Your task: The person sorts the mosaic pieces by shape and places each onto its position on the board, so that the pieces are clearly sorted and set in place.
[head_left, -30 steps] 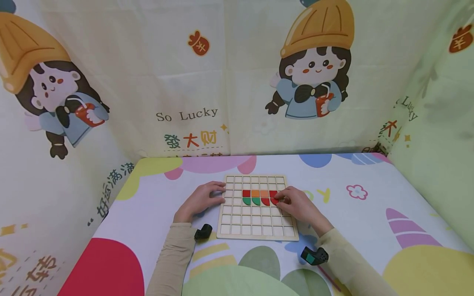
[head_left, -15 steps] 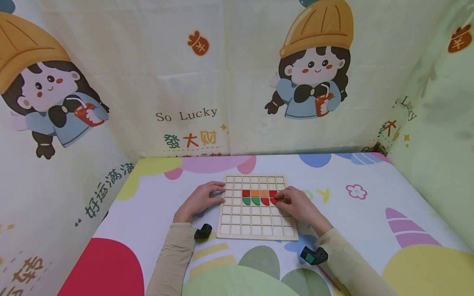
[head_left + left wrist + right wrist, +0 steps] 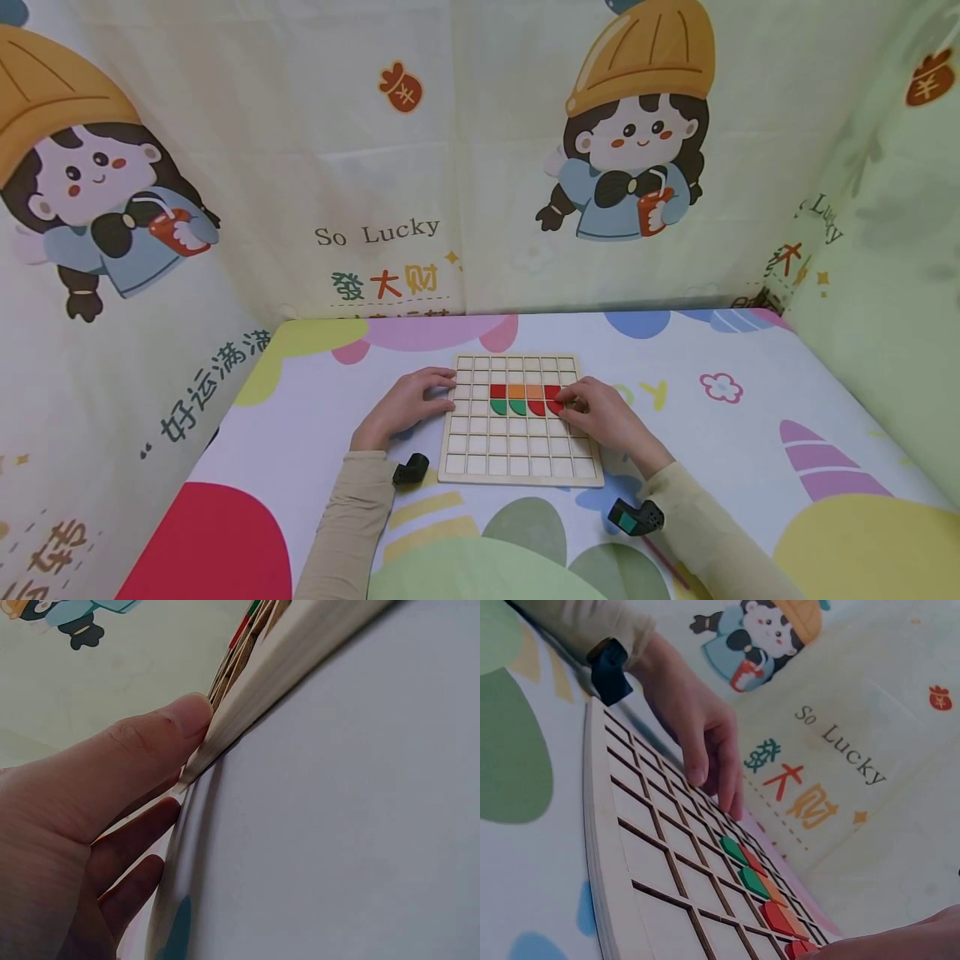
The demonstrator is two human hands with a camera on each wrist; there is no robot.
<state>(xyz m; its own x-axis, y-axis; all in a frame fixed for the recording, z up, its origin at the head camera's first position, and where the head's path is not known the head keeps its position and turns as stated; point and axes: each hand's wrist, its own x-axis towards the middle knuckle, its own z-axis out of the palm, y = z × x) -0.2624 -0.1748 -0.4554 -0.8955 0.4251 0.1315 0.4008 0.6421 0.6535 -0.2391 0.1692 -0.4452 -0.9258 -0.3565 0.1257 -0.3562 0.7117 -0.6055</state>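
Note:
A wooden grid board [image 3: 521,481] lies flat on the table. Two rows of coloured tiles sit in its cells: the upper has a red square [image 3: 498,392], two orange squares [image 3: 517,392] and another red square; below are two green quarter-circle tiles [image 3: 517,407] and two red ones. My right hand [image 3: 607,414] pinches the rightmost red quarter-circle tile [image 3: 554,407] between thumb and fingertips, partly covering it. My left hand [image 3: 405,407] rests at the board's left edge. In the left wrist view its thumb [image 3: 187,716] touches the wooden rim, with fingers loosely extended alongside.
A patterned cloth [image 3: 300,492] covers the table, and printed cloth walls [image 3: 495,167] stand behind and at both sides. Small black wrist cameras [image 3: 411,470] are on both forearms. A thin dark reddish stick [image 3: 665,563] shows beside the right sleeve.
Both hands, the board and the tiles look the same as before. Only the printed cloth at the left has shifted slightly leftward.

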